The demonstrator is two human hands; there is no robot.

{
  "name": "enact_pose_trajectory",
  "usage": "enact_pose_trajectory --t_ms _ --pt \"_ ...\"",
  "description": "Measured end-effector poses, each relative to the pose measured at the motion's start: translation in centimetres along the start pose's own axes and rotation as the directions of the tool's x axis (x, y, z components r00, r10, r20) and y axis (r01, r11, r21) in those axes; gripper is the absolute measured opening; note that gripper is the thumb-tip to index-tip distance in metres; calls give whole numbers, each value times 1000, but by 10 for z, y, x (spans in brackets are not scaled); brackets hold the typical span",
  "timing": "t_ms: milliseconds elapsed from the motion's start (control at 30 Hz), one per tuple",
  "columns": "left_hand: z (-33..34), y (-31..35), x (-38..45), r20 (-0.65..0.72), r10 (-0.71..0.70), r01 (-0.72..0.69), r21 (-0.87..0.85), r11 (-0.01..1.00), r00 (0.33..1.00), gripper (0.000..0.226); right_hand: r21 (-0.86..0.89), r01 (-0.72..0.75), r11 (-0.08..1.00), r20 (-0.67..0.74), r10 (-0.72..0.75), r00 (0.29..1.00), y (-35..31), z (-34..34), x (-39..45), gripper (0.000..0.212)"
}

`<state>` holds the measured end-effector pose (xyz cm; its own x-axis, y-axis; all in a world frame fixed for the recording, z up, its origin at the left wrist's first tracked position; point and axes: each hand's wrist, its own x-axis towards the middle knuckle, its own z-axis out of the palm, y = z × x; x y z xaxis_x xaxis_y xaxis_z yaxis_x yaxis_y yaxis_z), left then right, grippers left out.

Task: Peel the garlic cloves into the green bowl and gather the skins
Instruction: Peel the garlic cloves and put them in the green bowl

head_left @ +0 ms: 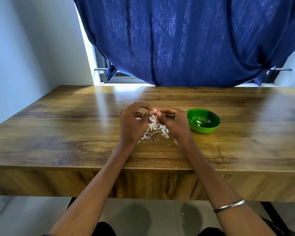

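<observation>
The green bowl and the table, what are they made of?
The green bowl looks like plastic: smooth, glossy, evenly coloured, with a thin rim. It could be painted metal, though. The table looks like wood or wood-look laminate: brown grain lines under a shiny surface that reflects the window light.

Both bare forearms reaching forward and converging, left hand (133, 124) and right hand (172, 121) raised close together, fingertips meeting, fingers curled in a pinch on a small garlic clove (154, 110), ring on a right finger, thin bangle on the right forearm
</observation>
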<state>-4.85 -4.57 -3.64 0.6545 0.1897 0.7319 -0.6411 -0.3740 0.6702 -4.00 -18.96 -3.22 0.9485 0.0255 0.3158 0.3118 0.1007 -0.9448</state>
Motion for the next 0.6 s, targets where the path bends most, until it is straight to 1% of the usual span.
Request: enact_pose_trajectory --t_ms 100,167,233,333,433,600 --pt "0 -3 0 26 51 -52 53 997 998 8 -144 79 986 -34 -84 996 0 0 0 10" --pt "0 -4 1 29 76 -78 77 994 997 12 -278 152 948 -48 -172 984 3 0 0 15" --pt "-1 -5 1 20 88 -90 88 992 996 15 -366 201 909 -42 -231 972 6 0 1 16" --pt "-2 -8 2 38 126 -131 148 980 991 15 -444 235 865 -36 -279 960 10 0 4 8" --pt "-4 -12 2 86 140 -154 191 970 986 10 -506 266 820 -8 -314 950 12 0 3 7" --pt "-4 -13 2 122 178 -202 229 952 977 10 -541 301 786 29 -340 940 11 1 3 6"
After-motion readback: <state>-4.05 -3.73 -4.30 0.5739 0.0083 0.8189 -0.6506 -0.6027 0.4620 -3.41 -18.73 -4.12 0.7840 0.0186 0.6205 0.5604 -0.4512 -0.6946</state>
